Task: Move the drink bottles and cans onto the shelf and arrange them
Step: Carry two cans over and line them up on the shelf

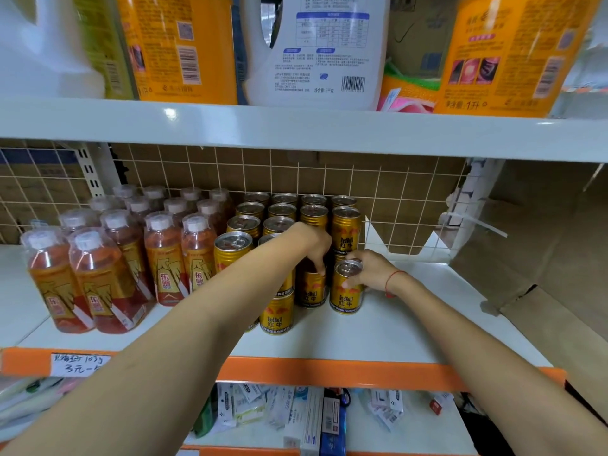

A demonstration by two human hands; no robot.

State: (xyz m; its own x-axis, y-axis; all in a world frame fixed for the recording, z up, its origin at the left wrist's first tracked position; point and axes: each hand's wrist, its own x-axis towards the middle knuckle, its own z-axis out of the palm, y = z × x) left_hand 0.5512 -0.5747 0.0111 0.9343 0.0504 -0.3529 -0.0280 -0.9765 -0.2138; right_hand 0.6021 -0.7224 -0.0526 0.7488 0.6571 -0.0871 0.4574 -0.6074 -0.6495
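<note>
Your right hand (368,269) grips a gold can (346,291) by its rim and side, upright on the white shelf (394,324). Your left hand (312,241) reaches down just beside it, fingertips pinching the top of another can (311,291), its lid hidden under them. Behind both hands the can rows (279,212) stand, partly covered by your left forearm; the bottles (131,251) stand farther left

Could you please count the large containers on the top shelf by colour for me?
White jugs: 2
Orange bottles: 2
Yellow-green bottle: 1
Total: 5
</note>
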